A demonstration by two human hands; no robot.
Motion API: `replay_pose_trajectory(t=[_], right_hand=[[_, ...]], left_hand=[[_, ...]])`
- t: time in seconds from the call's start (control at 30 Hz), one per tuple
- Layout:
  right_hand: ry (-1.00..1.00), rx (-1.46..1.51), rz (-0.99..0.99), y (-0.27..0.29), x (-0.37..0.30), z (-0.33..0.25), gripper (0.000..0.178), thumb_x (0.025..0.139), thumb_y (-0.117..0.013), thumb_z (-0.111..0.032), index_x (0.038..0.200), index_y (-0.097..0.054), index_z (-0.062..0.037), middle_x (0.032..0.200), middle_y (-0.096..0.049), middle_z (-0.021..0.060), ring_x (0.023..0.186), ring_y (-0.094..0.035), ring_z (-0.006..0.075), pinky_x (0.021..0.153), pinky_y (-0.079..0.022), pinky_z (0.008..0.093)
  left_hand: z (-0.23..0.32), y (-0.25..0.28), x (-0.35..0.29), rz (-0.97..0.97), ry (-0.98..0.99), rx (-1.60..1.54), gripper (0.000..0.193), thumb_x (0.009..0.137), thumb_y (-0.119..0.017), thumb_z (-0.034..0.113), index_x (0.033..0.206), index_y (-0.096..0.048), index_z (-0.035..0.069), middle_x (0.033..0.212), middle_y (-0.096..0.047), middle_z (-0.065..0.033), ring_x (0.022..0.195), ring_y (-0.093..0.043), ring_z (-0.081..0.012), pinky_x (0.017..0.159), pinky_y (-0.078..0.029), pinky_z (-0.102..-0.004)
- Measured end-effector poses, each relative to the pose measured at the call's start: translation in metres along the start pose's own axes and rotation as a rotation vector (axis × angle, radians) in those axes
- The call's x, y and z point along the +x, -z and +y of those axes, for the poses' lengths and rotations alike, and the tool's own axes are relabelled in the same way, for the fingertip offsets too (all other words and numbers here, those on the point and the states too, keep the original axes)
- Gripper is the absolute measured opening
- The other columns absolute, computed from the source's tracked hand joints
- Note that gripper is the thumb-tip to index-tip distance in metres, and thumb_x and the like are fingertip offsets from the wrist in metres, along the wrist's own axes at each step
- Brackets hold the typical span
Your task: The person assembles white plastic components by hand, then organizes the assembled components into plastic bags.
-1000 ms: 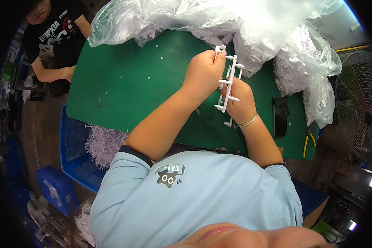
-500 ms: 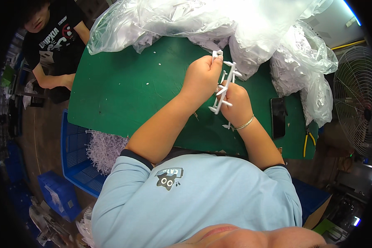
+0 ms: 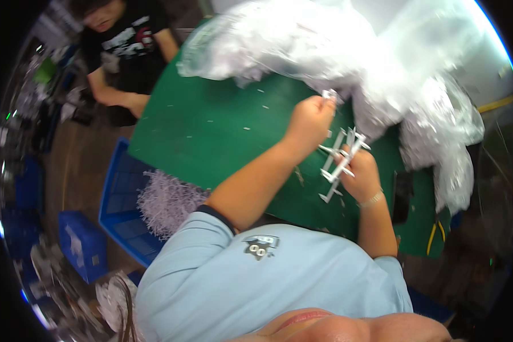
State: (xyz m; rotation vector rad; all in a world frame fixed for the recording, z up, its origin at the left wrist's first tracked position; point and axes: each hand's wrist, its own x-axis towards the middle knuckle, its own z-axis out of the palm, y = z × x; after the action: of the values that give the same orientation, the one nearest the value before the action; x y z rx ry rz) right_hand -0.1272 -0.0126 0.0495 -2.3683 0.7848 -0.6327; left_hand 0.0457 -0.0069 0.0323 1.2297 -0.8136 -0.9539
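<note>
Above the green table, my left hand (image 3: 312, 121) is closed, pinching a small white plastic piece (image 3: 329, 94) that sticks up past the thumb and fingertips. To its right and a little nearer, my right hand (image 3: 361, 172) grips a white plastic sprue (image 3: 347, 162), a branched runner with several short pegs. The runners slant across the fingers, and some pegs stick out toward my left hand. The two hands are apart. Blur hides the fine shape of both white pieces.
Clear bags (image 3: 279, 43) of white plastic parts line the far side of the green table (image 3: 211, 125). A blue crate (image 3: 117, 191) holds thin white pieces (image 3: 168, 205). On the right lie a dark phone (image 3: 402, 196) and yellow-handled pliers (image 3: 432, 238). A person (image 3: 128, 51) sits far left.
The whole view has tilted and shifted, so the table and hands appear farther right and lower. My hands have drawn apart, and the sprue now stands clear of my left hand.
</note>
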Motion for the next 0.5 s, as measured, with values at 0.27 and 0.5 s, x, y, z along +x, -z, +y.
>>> replay_pose_trajectory(t=[0.27,0.5], right_hand=[[-0.206,-0.415,-0.267,0.039,-0.014,-0.023,0.03,0.085,-0.067,-0.028,0.076,-0.06,-0.0008,0.067,-0.061,0.0179,0.066,-0.06,0.038,0.058,-0.044,0.0461],[-0.24,-0.46,-0.079,0.057,-0.012,-0.028,0.026,0.083,-0.067,-0.024,0.078,-0.058,0.0003,0.068,-0.06,0.0176,0.065,-0.058,0.0352,0.058,-0.044,0.0427]], left_hand=[[0.006,0.018,0.009,0.141,-0.044,0.083,0.038,0.099,-0.053,0.033,0.073,-0.053,0.005,0.063,-0.047,0.0023,0.054,-0.045,-0.0067,0.046,-0.045,-0.027],[0.01,0.016,0.007,0.117,-0.172,0.156,0.038,0.099,-0.054,0.032,0.073,-0.053,0.004,0.061,-0.046,0.0031,0.053,-0.041,-0.0072,0.047,-0.04,-0.0289]])
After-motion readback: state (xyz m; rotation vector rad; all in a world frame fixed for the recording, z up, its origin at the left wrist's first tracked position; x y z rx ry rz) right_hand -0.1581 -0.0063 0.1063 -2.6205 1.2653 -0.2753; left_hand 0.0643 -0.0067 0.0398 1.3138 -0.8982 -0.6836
